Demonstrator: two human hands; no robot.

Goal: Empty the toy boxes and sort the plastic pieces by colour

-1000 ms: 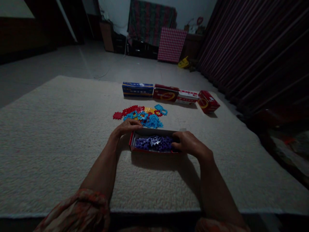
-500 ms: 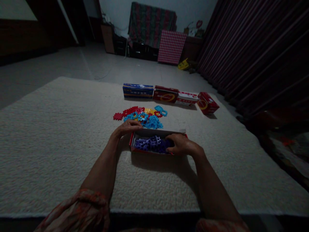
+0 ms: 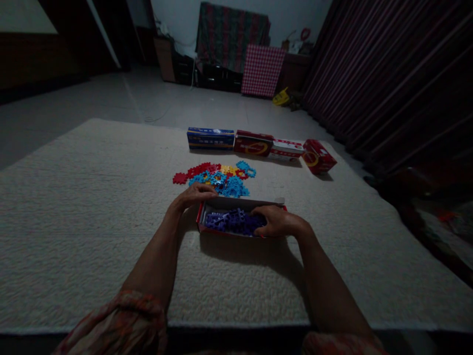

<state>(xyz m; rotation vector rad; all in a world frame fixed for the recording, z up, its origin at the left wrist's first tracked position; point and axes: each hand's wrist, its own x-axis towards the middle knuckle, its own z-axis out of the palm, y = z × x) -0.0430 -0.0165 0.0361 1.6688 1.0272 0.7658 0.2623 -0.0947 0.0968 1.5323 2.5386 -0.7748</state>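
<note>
An open red cardboard box with a pale inside lies on the quilted mat in front of me. Purple plastic gear pieces are heaped in it. My left hand grips the far left corner of the box by its raised flap, fingers closed. My right hand reaches into the right end, thumb and fingers curled round some of the purple pieces; its fingertips are partly hidden among them. Just beyond the box lies a loose pile of blue gear pieces, red gear pieces and yellow ones.
Farther off on the quilted mat stand a blue box, a dark red box, a white-and-red box and an angled red box. A dark curtain hangs at the right.
The purple pieces have shifted and lie flatter and more spread within the box. My right hand has moved very slightly left; my left hand holds its place.
</note>
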